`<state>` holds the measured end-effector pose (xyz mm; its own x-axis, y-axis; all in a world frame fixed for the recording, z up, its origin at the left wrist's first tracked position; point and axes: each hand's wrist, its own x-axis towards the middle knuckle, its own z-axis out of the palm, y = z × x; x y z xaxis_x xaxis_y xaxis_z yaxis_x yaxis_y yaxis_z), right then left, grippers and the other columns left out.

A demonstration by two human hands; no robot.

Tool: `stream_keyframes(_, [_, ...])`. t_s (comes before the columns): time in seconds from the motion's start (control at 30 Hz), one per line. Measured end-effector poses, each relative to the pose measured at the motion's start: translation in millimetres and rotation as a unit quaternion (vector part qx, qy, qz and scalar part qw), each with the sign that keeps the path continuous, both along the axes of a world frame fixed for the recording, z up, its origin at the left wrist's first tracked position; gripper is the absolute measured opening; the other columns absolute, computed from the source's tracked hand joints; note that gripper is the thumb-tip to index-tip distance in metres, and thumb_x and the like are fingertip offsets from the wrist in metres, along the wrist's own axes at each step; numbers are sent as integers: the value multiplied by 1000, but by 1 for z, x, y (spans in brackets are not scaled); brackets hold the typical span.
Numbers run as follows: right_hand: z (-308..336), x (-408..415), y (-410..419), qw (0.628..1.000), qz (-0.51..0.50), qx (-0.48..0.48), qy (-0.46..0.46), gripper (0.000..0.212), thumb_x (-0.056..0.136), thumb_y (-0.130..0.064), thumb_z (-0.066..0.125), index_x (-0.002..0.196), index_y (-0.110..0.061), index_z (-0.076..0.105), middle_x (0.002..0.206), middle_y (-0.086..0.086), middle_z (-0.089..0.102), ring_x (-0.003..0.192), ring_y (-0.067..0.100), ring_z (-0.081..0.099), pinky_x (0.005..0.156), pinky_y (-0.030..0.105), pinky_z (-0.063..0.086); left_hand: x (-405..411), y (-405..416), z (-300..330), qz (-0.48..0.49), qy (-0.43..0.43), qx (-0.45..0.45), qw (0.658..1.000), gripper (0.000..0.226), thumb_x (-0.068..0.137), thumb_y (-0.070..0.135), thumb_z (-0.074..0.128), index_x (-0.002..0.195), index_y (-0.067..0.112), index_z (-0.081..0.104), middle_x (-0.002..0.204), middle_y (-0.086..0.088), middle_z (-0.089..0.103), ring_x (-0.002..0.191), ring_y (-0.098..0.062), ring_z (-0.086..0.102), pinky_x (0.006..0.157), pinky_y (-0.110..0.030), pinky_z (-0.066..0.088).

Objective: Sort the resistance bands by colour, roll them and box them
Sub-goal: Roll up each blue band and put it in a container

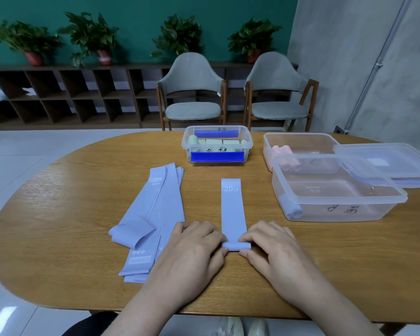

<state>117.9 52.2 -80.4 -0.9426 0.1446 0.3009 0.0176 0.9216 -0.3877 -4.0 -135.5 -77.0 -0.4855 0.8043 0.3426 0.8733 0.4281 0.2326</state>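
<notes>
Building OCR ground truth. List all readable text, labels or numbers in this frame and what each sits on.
"20 LB": white print at the far end of the purple band being rolled.
White label near the bottom of the purple band pile: upside down, too blurred to read.
Black handwriting on the nearest clear box: not legible.
Black handwriting on the blue-clipped box of green rolls: not legible.
Both the left hand and right hand pinch the roll.

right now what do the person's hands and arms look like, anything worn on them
Both the left hand and the right hand are bare: no gloves, rings, watch or wristband show. Both forearms are uncovered as far as the bottom edge of the picture, so no sleeve is in view. The fingernails are short and show no polish. No marks or tattoos are visible.
</notes>
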Motion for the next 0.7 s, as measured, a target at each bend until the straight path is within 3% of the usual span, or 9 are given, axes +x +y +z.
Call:
stream_keyframes(0.2, [1, 0, -2, 1000, 1, -4, 3, 33, 96, -57, 36, 106, -40, 62, 101, -25, 49, 101, -1, 46, 92, 28, 37, 1, 0, 1, -2, -2, 3, 1000, 19, 98, 48, 44, 106, 38, 58, 104, 21, 54, 101, -3, 50, 95, -33, 37])
stream_keyframes(0.4, [2, 1, -1, 1000, 0, -9, 3, 13, 95, -45, 58, 107, -41, 59, 102, -25, 49, 102, -1, 46, 92, 31, 39, 1, 0, 1, -2, -2, -3, 1000, 26, 101, 50, 40, 109, 38, 61, 106, 21, 54, 103, -3, 50, 96, -33, 37])
stream_keyframes(0.57, [2, 0, -2, 1000, 2, -1, 5, 28, 96, -55, 43, 109, -41, 63, 100, -25, 48, 100, -1, 45, 90, 28, 39, 1, 0, 2, -1, -8, 4, 1000, 17, 95, 48, 50, 107, 40, 58, 105, 22, 54, 102, -1, 50, 96, -32, 36])
stream_keyframes(0.7, [3, 0, -2, 1000, -2, -5, 3, 23, 95, -49, 57, 115, -39, 61, 104, -27, 49, 104, -3, 45, 93, 28, 38, 1, 0, 2, -1, -7, -1, 1000, 20, 98, 49, 43, 108, 39, 58, 107, 22, 53, 104, -2, 49, 97, -32, 35])
